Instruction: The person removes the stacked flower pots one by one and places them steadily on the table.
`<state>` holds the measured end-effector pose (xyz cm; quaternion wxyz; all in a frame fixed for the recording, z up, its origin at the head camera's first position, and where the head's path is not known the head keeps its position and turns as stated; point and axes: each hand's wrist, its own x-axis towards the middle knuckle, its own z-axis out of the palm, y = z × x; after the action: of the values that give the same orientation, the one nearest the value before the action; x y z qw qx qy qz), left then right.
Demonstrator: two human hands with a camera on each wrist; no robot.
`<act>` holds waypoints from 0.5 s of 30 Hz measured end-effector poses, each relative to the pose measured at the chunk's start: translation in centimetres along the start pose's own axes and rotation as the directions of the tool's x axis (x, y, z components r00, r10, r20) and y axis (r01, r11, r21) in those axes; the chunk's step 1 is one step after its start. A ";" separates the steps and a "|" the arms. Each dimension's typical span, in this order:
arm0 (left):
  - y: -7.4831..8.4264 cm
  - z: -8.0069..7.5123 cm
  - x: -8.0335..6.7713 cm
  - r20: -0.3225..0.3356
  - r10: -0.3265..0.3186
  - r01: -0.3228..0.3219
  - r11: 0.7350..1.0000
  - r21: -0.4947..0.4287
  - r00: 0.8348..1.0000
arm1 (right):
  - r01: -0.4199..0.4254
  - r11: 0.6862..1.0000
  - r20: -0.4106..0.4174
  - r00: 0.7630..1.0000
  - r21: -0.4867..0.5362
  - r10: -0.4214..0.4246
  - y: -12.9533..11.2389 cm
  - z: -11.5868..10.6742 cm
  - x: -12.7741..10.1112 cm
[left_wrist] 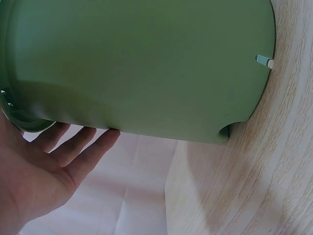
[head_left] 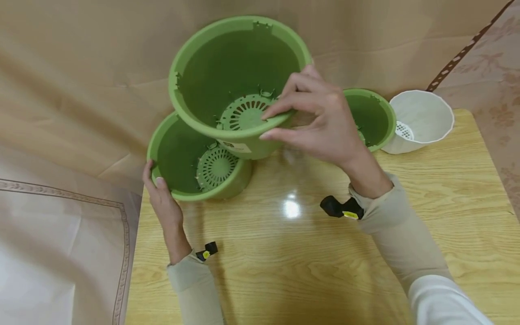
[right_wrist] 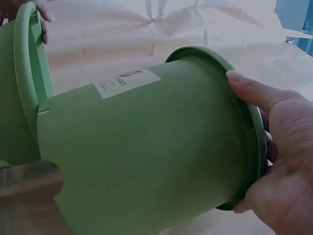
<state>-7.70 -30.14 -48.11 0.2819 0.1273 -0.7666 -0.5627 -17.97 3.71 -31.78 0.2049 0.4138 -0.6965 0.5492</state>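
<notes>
- The large green plastic flowerpot (head_left: pixel 227 76) held in the air hides the far rim of a second green plastic pot (head_left: pixel 183 158) lying tilted on the glossy wooden table (head_left: pixel 308 262); the raised pot's base overlaps that second pot's mouth.
- The right hand (head_left: pixel 321 117) covers part of a smaller green pot (head_left: pixel 371 117) behind it; beside that pot lies a white ribbed plastic pot (head_left: pixel 426 117), its base cut off from sight.
- In the left wrist view only the second pot's smooth wall shows, its rim out of frame.
- A white rectangular label (right_wrist: pixel 127 82) sits on the raised pot's outer wall; its print is too small to read.
- The raised pot lies nearly sideways, mouth toward the person and up, its axis running from the right hand down toward the second pot.
- The right hand pinches the raised pot's near rim, thumb outside, fingers inside.
- The left hand (head_left: pixel 162 198) cups the second pot's near rim, thumb over the edge, fingers loosely spread underneath.
</notes>
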 end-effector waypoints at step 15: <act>0.0 0.0 0.0 0.001 -0.006 0.007 1.000 -0.028 1.000 | 0.001 0.999 -0.026 1.000 -0.044 -0.002 -2.2 -1.8 0.2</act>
<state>-7.69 -30.15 -48.07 0.2814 0.1255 -0.7583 -0.5744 -16.63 5.21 -29.75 0.2233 0.4025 -0.7056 0.5388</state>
